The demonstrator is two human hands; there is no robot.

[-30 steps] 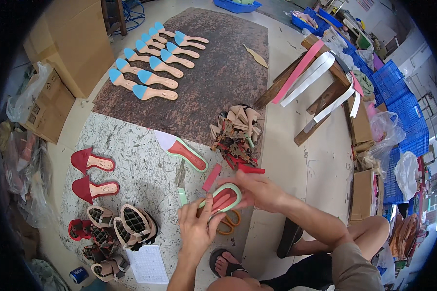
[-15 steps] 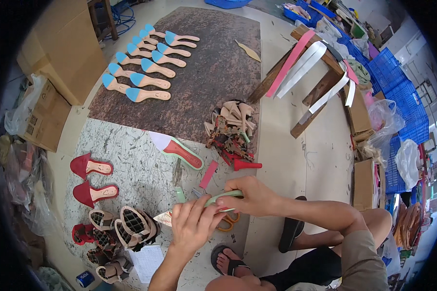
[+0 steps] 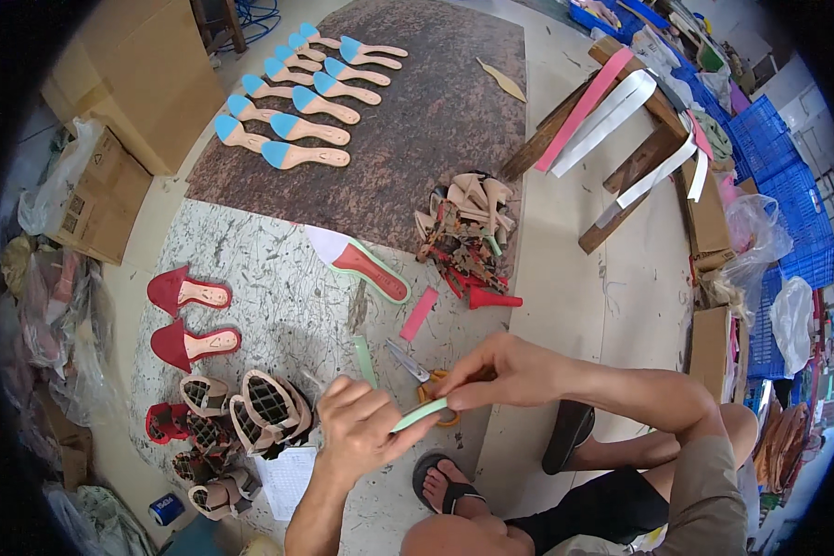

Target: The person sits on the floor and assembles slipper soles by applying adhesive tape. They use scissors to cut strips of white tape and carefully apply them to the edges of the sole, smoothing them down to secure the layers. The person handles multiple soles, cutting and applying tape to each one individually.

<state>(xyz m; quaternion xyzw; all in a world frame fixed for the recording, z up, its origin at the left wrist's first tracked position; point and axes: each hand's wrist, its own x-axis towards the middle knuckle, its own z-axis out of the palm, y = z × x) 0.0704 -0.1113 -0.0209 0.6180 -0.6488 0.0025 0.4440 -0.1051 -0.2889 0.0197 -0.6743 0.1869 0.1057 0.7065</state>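
Observation:
A green-edged insole [image 3: 419, 414] is held between both hands, its narrow edge turned up so most of its face is hidden. My left hand [image 3: 361, 428] has its fingers curled around one end. The other end is pinched between thumb and fingers of my right hand [image 3: 502, 369]. Beneath them lie scissors [image 3: 410, 361] with orange handles, partly covered by my right hand. Near the scissors are a pale green strip [image 3: 364, 361] and a pink strip [image 3: 419, 313]. A matching insole [image 3: 372, 271], red with a green rim and white toe, rests on the scratched white board [image 3: 269, 259].
Several blue-toed insoles [image 3: 310, 155] lie in rows on a dark board [image 3: 417, 139]. Two red slippers [image 3: 195, 345] and strappy uppers [image 3: 269, 414] sit at left. A scrap pile [image 3: 468, 222] is beyond my hands. At right stands a wooden stool [image 3: 639, 167] draped with strips.
The insole has been tilted and now shows mainly its green edge. My hands have shifted slightly, uncovering more of the scissors and the green strip. The whole view has moved a little.

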